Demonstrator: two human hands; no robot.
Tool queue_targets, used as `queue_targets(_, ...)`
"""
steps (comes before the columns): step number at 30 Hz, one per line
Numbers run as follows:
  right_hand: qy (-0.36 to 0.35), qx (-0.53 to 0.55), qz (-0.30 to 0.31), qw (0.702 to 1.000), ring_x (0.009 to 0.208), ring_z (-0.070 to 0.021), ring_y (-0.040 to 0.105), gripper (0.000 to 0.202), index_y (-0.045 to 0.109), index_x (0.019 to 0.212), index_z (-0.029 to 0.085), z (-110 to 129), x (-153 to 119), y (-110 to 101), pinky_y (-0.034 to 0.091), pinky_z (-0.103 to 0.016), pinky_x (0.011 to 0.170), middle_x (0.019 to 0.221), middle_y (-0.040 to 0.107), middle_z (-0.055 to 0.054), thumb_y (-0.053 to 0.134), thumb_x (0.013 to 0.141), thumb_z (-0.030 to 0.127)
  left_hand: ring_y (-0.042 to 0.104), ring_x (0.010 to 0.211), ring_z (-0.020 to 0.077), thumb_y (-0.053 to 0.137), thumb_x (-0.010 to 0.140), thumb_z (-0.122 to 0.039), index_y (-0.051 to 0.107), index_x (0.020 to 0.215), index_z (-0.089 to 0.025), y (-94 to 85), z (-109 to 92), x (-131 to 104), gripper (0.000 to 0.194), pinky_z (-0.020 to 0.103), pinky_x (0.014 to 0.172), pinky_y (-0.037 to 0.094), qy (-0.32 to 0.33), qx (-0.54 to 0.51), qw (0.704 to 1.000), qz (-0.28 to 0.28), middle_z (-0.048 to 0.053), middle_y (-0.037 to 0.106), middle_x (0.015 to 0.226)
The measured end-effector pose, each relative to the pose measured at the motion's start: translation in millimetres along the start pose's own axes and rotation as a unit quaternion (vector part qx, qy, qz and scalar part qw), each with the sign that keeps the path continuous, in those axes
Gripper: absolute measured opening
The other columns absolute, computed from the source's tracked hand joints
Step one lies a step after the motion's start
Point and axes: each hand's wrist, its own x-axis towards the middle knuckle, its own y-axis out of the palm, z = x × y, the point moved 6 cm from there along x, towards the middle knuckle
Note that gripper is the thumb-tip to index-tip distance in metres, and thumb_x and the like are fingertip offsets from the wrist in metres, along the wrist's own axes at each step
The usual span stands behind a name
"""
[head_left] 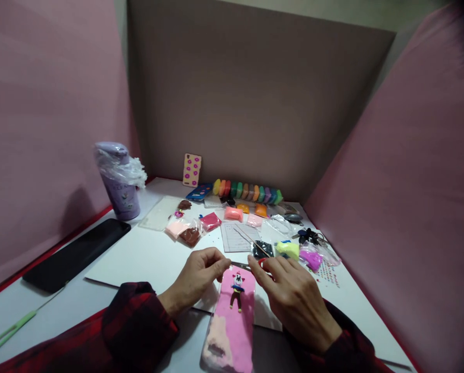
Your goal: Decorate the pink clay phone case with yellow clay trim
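Observation:
A pink clay-covered phone case (242, 331) lies in front of me, with a small clay figure (237, 292) on its upper half: white face, blue top, brown trousers. A peach patch covers the case's lower left. At the top left corner of the case, my left hand (197, 277) is closed in a pinch; what its fingertips hold is too small to make out. My right hand (290, 292) grips red-handled scissors (242, 266), whose dark blades reach left across the case's top edge toward my left fingertips. The fingers partly hide the handles.
Bagged clay packets, such as a yellow one (287, 250), spread behind the hands, with a row of coloured clay (247, 191) farther back. A purple tumbler (119, 186), a black phone (76, 254) and a green-handled tool (12, 331) are at left. Keys (309, 237) lie right.

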Motion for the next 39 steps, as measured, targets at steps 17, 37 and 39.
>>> queue_targets(17,0.145,-0.035,0.217,0.965,0.065,-0.019,0.054,0.039,0.062,0.099,0.019,-63,-60,23,0.03,-0.028,0.054,0.077,0.059,-0.006,0.046,0.073,-0.004,0.032,0.039,0.0033,0.063,0.074,-0.038,0.056,0.063,-0.012,-34.6,14,15,0.029,0.016,0.038,0.018,-0.029,0.008,0.994,-0.108,-0.002,0.051,0.05)
queue_targets(37,0.397,0.429,0.195,0.788,0.041,-0.0133,0.056,0.018,0.057,0.094,0.017,-30,-21,70,0.036,-0.024,0.045,0.052,0.061,0.001,0.046,0.087,0.029,0.049,0.031,0.0109,0.055,0.073,-0.022,0.05,0.062,-0.015,-12.8,18,15,0.014,0.02,0.03,0.039,-0.131,0.067,0.988,-0.051,0.002,0.058,0.049)
queue_targets(39,0.411,0.462,0.173,0.766,0.041,-0.0137,0.057,0.017,0.056,0.093,0.017,-30,-22,75,0.037,-0.023,0.043,0.052,0.061,0.001,0.046,0.086,0.029,0.049,0.031,0.0112,0.055,0.073,-0.021,0.051,0.062,-0.014,-10.6,16,16,0.014,0.021,0.03,0.04,-0.147,0.056,0.987,-0.043,0.003,0.059,0.049)
